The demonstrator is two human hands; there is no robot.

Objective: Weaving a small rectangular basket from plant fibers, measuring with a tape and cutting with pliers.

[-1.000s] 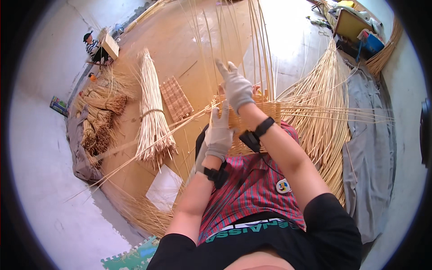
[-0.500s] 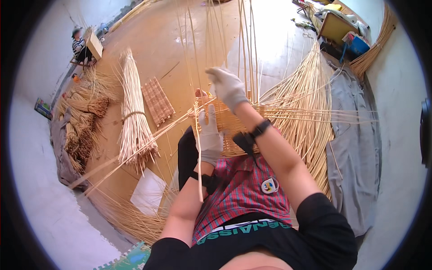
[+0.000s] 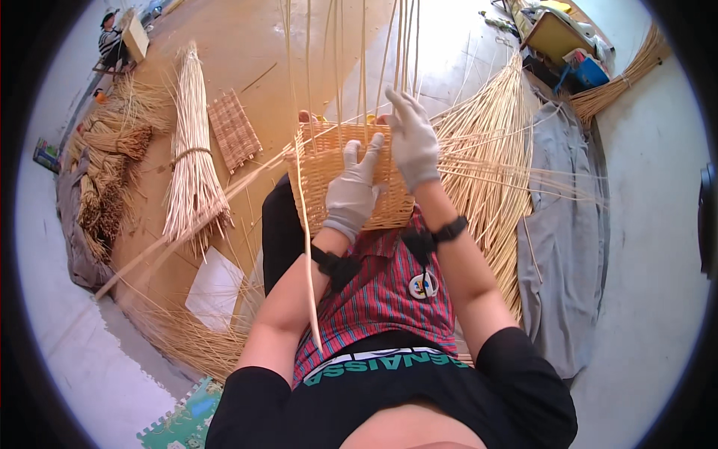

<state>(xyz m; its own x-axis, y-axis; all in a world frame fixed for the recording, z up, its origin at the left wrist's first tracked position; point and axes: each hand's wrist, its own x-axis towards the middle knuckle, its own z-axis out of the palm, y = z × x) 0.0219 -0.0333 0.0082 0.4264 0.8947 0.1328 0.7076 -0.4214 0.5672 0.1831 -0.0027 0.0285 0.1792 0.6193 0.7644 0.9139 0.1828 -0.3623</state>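
A partly woven wicker basket (image 3: 318, 198) stands over my lap, with tall thin canes (image 3: 338, 67) rising from its rim. My left hand (image 3: 350, 196), in a pale glove, rests against the near wall with its fingers apart and pointing up. At the basket's right side is my right hand (image 3: 416, 146), gloved too, its fingers stretched upward beside the upright canes. I see no cane gripped in either hand. Loose weaving strands (image 3: 516, 176) stick out to both sides. One thick cane (image 3: 307, 277) hangs down past my left forearm.
Left on the floor lie a tied cane bundle (image 3: 191, 150), a woven panel (image 3: 234, 129), darker bundles (image 3: 105, 183) and a white sheet (image 3: 215, 288). Cane is spread at right (image 3: 479, 165) beside grey cloth (image 3: 565, 247). Someone sits (image 3: 111, 41) far left.
My left hand has slid right from the basket's left edge to its middle. My right hand has moved right and lower beside the canes. The whole view has shifted.
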